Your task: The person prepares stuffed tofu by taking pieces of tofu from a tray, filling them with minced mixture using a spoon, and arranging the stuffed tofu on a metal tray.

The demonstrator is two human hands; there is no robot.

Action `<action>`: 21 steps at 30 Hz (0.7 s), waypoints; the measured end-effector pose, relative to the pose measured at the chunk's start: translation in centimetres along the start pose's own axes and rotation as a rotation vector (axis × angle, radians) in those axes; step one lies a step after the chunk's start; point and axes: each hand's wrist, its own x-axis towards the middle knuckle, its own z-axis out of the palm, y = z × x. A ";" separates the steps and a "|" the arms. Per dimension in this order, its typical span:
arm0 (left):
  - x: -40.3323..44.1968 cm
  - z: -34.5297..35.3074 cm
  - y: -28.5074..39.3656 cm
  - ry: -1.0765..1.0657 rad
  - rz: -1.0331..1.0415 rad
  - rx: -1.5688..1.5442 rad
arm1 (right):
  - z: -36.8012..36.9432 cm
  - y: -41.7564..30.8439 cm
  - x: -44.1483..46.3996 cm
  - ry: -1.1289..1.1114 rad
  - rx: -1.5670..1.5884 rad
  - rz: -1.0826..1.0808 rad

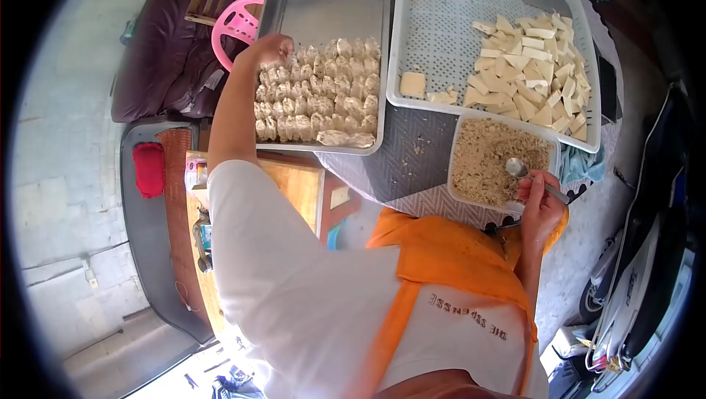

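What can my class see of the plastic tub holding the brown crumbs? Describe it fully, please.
The tub looks like whitish plastic, roughly rectangular with rounded corners. It sits upright and uncovered on a patterned cloth, just on the near side of the white perforated tray. Brown crumbs cover its bottom. A metal spoon dips in, held by the right hand over one corner; whether that hand touches the rim cannot be told.

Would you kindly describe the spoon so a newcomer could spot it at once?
Start from the large white perforated rectangular tray. Just below it in view sits a white plastic tub of brown crumbly mixture. The round-ended metal spoon is in the right hand, its silvery shine unlike the dull mixture.
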 end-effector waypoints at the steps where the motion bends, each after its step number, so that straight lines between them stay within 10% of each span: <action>1: 0.3 0.4 -1.1 0.004 0.039 -0.064 | 0.0 -0.1 -0.1 0.001 0.000 0.001; 9: 2.9 1.1 -1.3 0.282 0.015 -0.055 | 0.0 0.2 -0.2 0.002 0.023 -0.017; 14: 6.2 -0.3 11.1 0.767 0.334 0.222 | 0.2 0.0 0.1 0.003 -0.017 -0.070; 21: 12.3 2.8 30.6 0.854 0.756 -0.086 | 0.3 0.0 0.0 0.025 -0.074 -0.121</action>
